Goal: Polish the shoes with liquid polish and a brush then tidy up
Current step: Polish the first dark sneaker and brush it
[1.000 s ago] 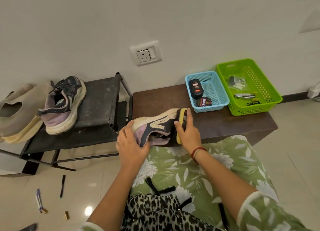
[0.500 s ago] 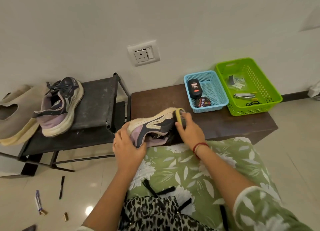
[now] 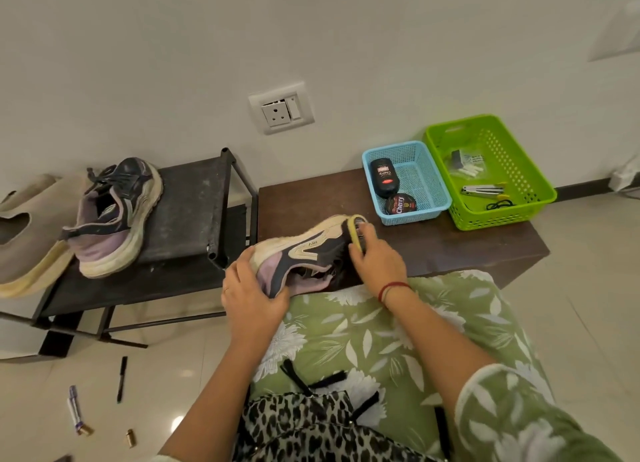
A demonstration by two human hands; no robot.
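The fingers (image 3: 360, 235) of the right hand (image 3: 379, 262) are curled around a yellow-backed shoe brush (image 3: 356, 227), which is pressed against the dark toe end of a sneaker (image 3: 304, 254). The left hand (image 3: 252, 295) is clamped over the sneaker's heel, so that the shoe is held on its side at the near edge of the brown desk (image 3: 433, 247), against the lap. The brushing step is judged to be in hand. Next, short strokes along the upper would be called for, with the heel kept steady, and then the second sneaker (image 3: 114, 216), left on the dark shoe rack (image 3: 187, 202) at the left, would be taken up.

On the held sneaker's pale side panel small lettering is seen, too small to be read. In the blue basket (image 3: 429, 181), far on the desk, a black liquid polish bottle (image 3: 384, 178) and a round polish tin (image 3: 401, 204) are both marked "Cherry". A green basket (image 3: 519, 150) of small items stands just to its right.
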